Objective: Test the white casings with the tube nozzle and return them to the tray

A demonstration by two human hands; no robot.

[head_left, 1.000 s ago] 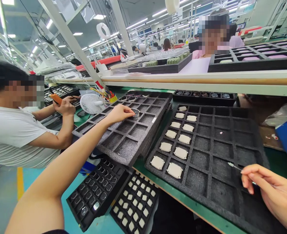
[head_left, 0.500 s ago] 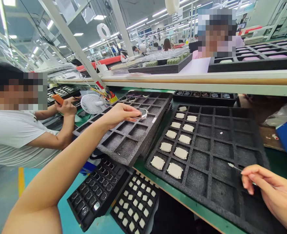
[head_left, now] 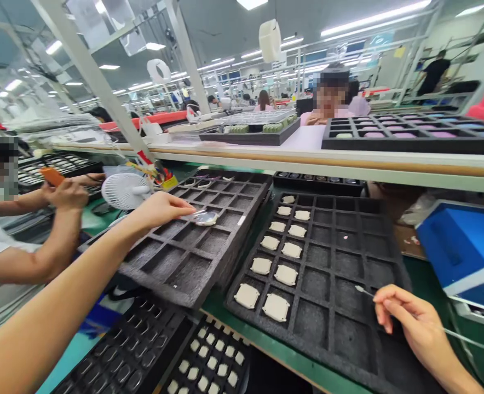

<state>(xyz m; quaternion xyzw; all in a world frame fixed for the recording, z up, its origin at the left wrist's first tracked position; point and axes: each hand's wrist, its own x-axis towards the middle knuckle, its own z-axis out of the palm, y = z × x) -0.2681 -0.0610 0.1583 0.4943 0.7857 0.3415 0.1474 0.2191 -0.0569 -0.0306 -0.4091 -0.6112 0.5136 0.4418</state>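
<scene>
At the near edge, low down, sit a black tray [head_left: 168, 343] of dark, shiny frames and, just beside it, a smaller tray [head_left: 242, 340] of little white blocks. The right hand [head_left: 410, 323] pinches a thin rod with a pale tip [head_left: 359, 288], which hangs over the right side of a wide foam tray [head_left: 313, 284] on the green counter [head_left: 425, 290]. In that tray's two left columns lie white plates [head_left: 276, 307], one to a compartment.

The left hand [head_left: 163, 210], arm stretched out, grips a small glassy piece [head_left: 206, 218] by a clear film between thumb and fingers. The piece is above a second foam tray [head_left: 192, 298]; whether it touches the tray I cannot tell. A few rings [head_left: 204, 184] lie in that tray's far compartments.

A blue box [head_left: 464, 246] stands to the right of the wide tray. Past the left wrist are a white fan [head_left: 122, 191] and a co-worker's hand [head_left: 70, 194] holding an orange tool [head_left: 52, 176]. Farther off, a long shelf [head_left: 234, 158] carries a tray of green blocks [head_left: 238, 129] and a black tray [head_left: 373, 144] of pink pieces, with another person [head_left: 310, 117] behind.
</scene>
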